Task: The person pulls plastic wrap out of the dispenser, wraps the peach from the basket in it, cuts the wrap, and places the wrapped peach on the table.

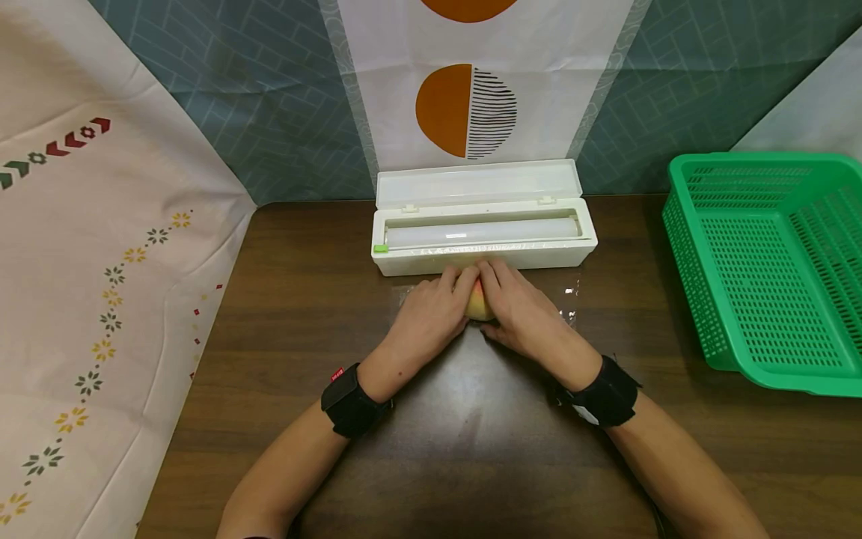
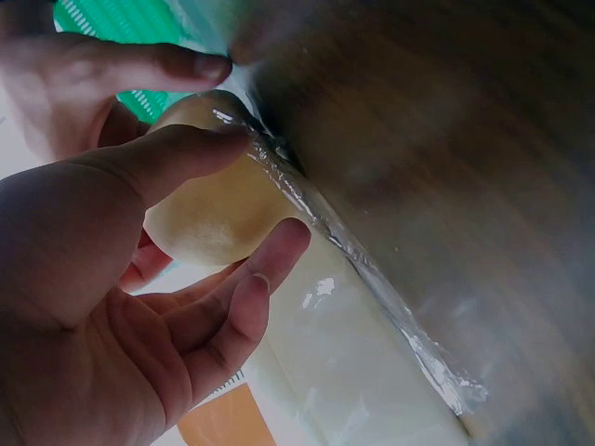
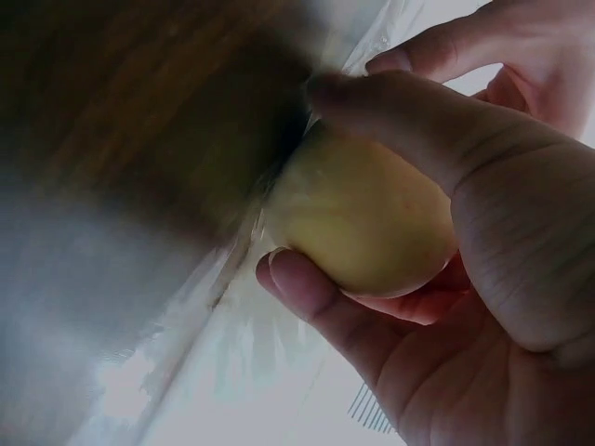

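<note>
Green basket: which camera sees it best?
The head view: most of the green basket shows there, nothing blocking it, though the picture's edge cuts it off. The left wrist view shows only parts of it behind the right hand. The right wrist view shows none.

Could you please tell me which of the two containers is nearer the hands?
The white box with its lid open, just beyond the left hand and right hand; the green basket stands farther off.

Black wristbands, one red tag
</note>
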Motion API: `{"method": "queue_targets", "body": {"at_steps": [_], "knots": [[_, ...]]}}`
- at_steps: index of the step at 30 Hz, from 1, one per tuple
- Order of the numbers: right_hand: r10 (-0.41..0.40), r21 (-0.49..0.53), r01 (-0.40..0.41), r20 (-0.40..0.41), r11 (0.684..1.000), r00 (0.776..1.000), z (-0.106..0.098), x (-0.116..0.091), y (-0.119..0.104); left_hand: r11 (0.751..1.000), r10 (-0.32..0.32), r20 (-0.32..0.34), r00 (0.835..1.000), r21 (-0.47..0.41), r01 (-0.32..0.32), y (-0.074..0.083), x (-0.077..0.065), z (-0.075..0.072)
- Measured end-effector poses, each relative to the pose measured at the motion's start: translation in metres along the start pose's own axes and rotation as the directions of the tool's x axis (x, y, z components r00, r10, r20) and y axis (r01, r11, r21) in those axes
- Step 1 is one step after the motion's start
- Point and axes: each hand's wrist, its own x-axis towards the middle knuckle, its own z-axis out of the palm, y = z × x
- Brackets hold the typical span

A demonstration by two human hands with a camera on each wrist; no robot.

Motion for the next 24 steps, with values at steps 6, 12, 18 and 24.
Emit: {"method": "queue_targets", "body": {"at_steps": [6,12,18,24], "knots": [[-0.020,-0.001,0.020,-0.013,1.000,1.000,0.000,0.000,0.003,0.999,-0.004,0.025,1.000,-0.047,0.005,-0.001,0.001,-0.001],[-0.004,0.051,0.001,0.046,0.999,0.999,-0.004,0.000,0.005,0.998,0.005,0.108,0.994,-0.056,0.001,-0.001,0.000,-0.001],[-0.054,0.095,0.050,0.034,0.994,0.998,-0.007,0.000,0.010,1.000,0.006,0.127,0.992,-0.011,-0.005,0.003,0.001,-0.001],[-0.096,0.151,0.094,0.006,0.984,0.995,-0.010,-0.001,0.013,1.000,0.012,0.091,0.996,-0.008,-0.012,0.002,0.003,-0.001]]}}
